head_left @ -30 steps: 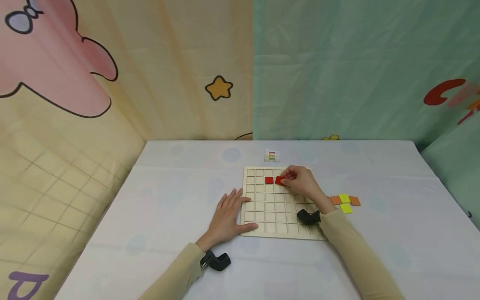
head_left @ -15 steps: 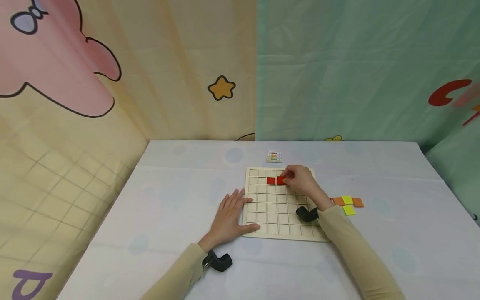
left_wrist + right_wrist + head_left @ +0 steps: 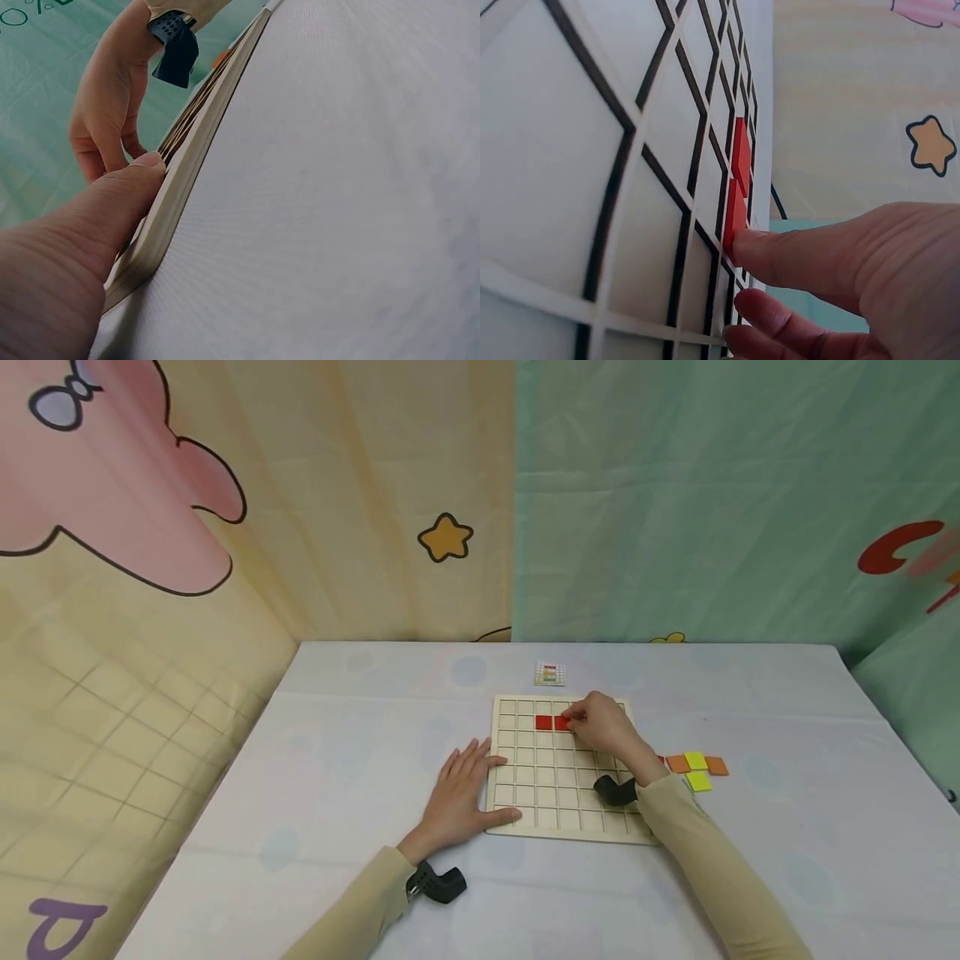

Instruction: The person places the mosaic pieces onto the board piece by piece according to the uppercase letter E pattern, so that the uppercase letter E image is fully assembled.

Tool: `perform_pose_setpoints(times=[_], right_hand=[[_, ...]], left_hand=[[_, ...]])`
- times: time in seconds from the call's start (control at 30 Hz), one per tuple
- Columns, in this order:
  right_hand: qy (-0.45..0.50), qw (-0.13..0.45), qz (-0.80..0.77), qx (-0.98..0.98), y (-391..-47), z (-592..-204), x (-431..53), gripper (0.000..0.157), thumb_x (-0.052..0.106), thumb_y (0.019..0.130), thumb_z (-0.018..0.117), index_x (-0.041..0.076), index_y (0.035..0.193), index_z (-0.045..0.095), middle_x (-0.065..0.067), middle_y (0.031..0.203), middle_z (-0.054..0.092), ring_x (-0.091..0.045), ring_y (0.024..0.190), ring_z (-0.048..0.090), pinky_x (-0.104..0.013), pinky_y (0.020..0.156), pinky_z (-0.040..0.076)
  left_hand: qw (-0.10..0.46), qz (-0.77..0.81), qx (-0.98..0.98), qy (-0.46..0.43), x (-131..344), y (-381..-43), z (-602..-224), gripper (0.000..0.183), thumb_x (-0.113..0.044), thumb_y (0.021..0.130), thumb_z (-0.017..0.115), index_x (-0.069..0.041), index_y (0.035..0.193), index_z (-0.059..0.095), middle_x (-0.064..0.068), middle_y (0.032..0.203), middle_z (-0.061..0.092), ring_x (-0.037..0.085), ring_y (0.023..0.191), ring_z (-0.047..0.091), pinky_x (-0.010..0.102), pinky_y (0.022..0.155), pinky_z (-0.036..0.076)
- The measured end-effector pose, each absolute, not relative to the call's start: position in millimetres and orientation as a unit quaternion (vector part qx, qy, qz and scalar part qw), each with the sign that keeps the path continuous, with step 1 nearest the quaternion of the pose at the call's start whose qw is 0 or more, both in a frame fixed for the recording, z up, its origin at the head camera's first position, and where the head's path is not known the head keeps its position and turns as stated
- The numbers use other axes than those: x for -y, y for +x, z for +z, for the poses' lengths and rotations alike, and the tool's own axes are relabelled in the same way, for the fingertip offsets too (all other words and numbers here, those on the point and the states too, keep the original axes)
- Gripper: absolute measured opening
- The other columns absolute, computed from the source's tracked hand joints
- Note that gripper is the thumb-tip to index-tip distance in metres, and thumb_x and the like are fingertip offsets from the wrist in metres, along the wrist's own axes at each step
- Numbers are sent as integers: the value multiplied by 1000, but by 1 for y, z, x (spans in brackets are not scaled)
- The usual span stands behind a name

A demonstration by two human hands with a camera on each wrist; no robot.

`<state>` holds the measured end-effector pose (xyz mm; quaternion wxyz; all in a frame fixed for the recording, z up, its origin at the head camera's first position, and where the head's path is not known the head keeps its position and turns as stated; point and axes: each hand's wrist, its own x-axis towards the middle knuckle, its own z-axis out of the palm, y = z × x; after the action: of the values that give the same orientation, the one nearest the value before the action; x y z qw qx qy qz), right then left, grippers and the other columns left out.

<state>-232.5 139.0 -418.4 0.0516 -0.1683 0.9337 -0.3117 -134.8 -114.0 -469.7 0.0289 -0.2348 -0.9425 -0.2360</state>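
A pale wooden board [image 3: 525, 775] with a grid of square cells lies on the table. My left hand [image 3: 456, 793] rests at the board's left edge, fingers spread and thumb [image 3: 124, 199] over the near corner. Over the upper part of the board, my right hand [image 3: 606, 727] holds a red square tile [image 3: 560, 723] at its right side between thumb and fingers. That tile sits at a grid cell, right beside a second red tile [image 3: 543, 722]. In the right wrist view my thumb touches the nearer red tile [image 3: 733, 217]; the index fingertip is hidden.
A small card [image 3: 550, 673] with a coloured grid pattern lies behind the board. To the right are several loose tiles, orange [image 3: 717, 766] and yellow [image 3: 698, 782], with others partly hidden by my right forearm. Curtains stand behind the table.
The red tile in my right hand has gone from slightly tilted to lying level in line with the other red tile. My left hand stays at the board's edge.
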Motion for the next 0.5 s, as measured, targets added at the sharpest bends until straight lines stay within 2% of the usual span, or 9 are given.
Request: perform_pose_setpoints(times=[0.07,0.17,0.33,0.5], right_hand=[[-173,53,-310,-934,-230,-418,-140,20,3,90,60,-3,107,70,-17,99,65,-20,63,50,-30,56,40],[-207,56,-299,-930,-226,-418,-146,26,5,93,56,-4,116,65,-19,101,58,-21,64,42,-31,56,35],[-279,46,-303,-910,-216,-417,-168,38,7,95,55,-6,131,52,-21,110,51,-27,83,49,-40,68,44],[-254,45,-324,-910,-203,-412,-203,35,12,96,58,-3,127,56,-20,117,53,-36,101,52,-48,77,47]], left_hand=[[27,-237,943,-232,114,-135,-470,74,-60,80,65,-13,134,45,11,153,24,26,142,13,42,114,6],[25,-239,944,-227,113,-135,-470,73,-59,80,66,-14,133,45,11,153,24,26,142,13,41,114,6],[25,-239,944,-226,113,-135,-470,73,-59,80,66,-14,133,45,10,154,24,25,142,12,41,114,5],[29,-239,943,-228,114,-135,-470,74,-59,79,66,-13,133,46,11,153,24,25,142,12,42,114,6]])
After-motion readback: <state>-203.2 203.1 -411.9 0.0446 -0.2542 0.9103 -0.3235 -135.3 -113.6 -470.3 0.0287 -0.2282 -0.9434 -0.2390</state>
